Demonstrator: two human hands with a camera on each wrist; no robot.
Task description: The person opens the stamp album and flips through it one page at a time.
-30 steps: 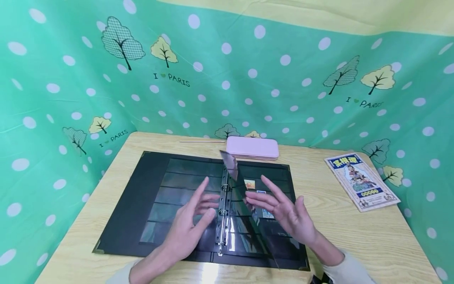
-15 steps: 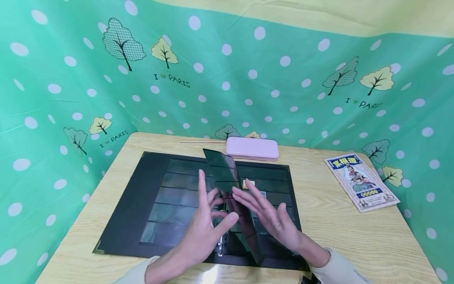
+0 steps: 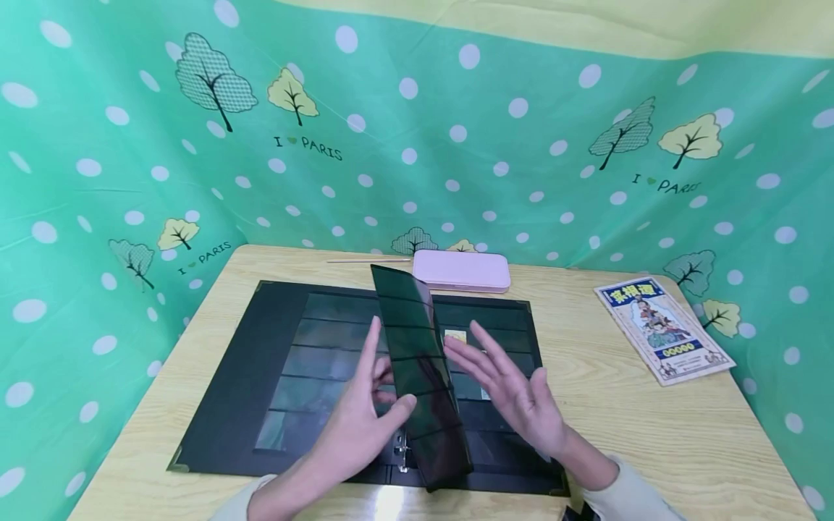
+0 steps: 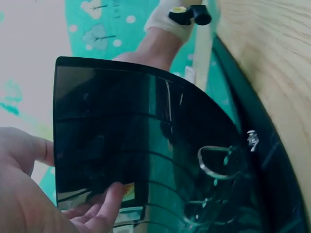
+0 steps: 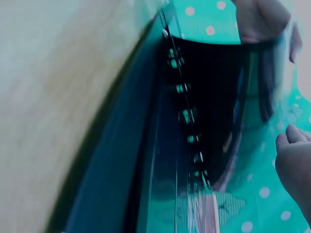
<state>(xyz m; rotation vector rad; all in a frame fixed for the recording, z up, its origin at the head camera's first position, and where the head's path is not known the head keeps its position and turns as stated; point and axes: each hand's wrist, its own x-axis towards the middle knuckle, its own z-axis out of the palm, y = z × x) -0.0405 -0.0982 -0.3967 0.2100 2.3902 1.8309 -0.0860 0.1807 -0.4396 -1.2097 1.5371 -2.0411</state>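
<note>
A stamp album [image 3: 224, 391] lies spread on the table, with rings [image 3: 402, 449] in its middle. One dark pocket page [image 3: 417, 347] stands up, bent, above the rings. My left hand [image 3: 355, 423] straddles that page: the thumb overlaps its right face, while the other fingers [image 4: 114, 201] are on its left face. Whether they pinch it cannot be made out. Just right of the page is my right hand [image 3: 515, 398], fingers straight, holding nothing; a gap separates it from the page in the right wrist view. A small stamp [image 3: 455, 336] sits in the right-hand page beneath.
Behind the album lie a pink case [image 3: 461, 270] and a thin rod [image 3: 368, 260]. A printed booklet [image 3: 664, 331] rests at the right of the wooden table [image 3: 606, 449]. A patterned green curtain [image 3: 365, 166] hangs around the back and sides.
The pocket page has swung up from the right towards the left and now stands between my left thumb and fingers. My right hand moved left with it, then drew back to the right.
</note>
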